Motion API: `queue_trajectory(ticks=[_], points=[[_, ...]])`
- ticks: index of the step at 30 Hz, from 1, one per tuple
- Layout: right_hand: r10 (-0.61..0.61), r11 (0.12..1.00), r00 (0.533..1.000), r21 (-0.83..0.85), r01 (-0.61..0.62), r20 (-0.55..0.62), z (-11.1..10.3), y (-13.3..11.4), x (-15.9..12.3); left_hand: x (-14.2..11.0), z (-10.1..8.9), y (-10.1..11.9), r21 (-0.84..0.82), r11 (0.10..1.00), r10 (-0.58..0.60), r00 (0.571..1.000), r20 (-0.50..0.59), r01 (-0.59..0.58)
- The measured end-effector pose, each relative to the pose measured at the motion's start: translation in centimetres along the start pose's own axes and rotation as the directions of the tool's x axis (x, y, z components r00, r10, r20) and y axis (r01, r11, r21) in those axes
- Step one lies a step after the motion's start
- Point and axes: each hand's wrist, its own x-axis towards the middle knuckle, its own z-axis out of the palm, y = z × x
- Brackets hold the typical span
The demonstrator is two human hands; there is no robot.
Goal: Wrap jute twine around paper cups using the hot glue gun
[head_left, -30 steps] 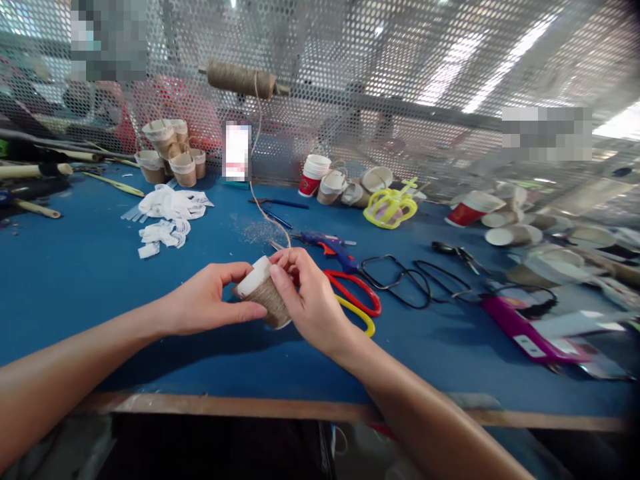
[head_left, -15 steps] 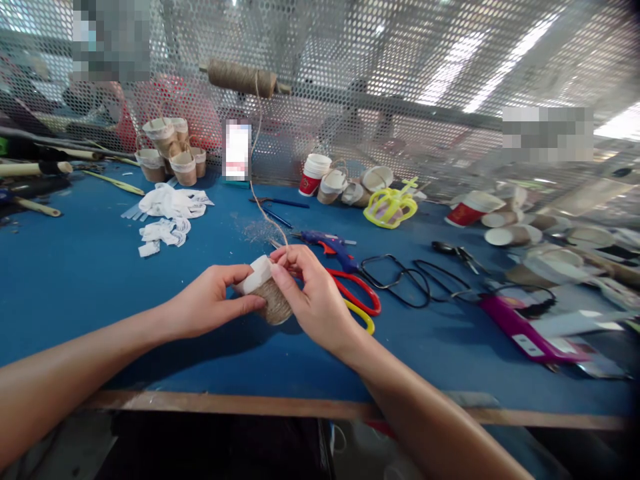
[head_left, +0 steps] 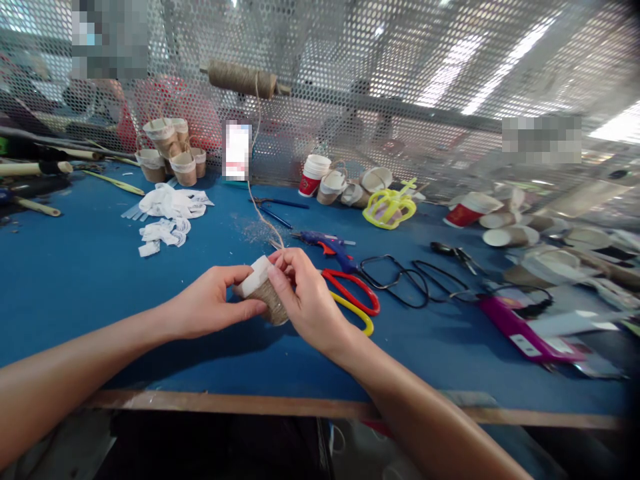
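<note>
A small cup (head_left: 271,301), wrapped in brown twine with a white band round its rim, is held tilted above the blue table. My left hand (head_left: 213,300) grips it from the left, thumb along its side and fingers at the rim. On the other side my right hand (head_left: 305,297) is closed at the rim, pinching the twine (head_left: 270,228). That strand runs up to a twine spool (head_left: 243,78) on a rod at the mesh. Scissors with red and yellow handles (head_left: 356,293) lie just beyond my right hand, partly hidden by it.
A blue glue gun (head_left: 327,243) and pliers (head_left: 280,202) lie behind the cup. White fabric scraps (head_left: 173,203) and twine-wrapped cups (head_left: 184,168) are at the left. A yellow crown-shaped piece (head_left: 390,208), black cable (head_left: 400,283) and purple power strip (head_left: 525,333) are at the right.
My right hand has shifted slightly along the rim and its fingers have curled more. The twine's lower end has moved a little left. My left hand and the cup have hardly moved.
</note>
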Motion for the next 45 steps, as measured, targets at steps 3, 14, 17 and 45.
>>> queue_trajectory(ticks=[3,14,17,45], points=[[-0.036,0.997,0.999,-0.067,0.037,0.012,0.0,0.0,0.0,0.1,-0.1,0.1,-0.020,1.000,0.001,1.000,-0.016,-0.001],[-0.088,0.973,0.993,-0.208,0.104,0.084,-0.2,-0.5,0.0,0.2,-0.2,-0.3,-0.098,0.995,-0.017,0.999,-0.028,0.014],[-0.101,0.973,0.992,-0.202,0.116,0.080,-0.2,-0.4,0.0,0.2,-0.2,-0.2,-0.143,0.990,-0.011,1.000,-0.021,0.008],[0.110,0.987,0.986,0.103,-0.123,0.129,-3.5,-0.4,1.1,0.3,0.0,-0.9,-0.175,0.982,0.071,0.997,-0.001,-0.070]])
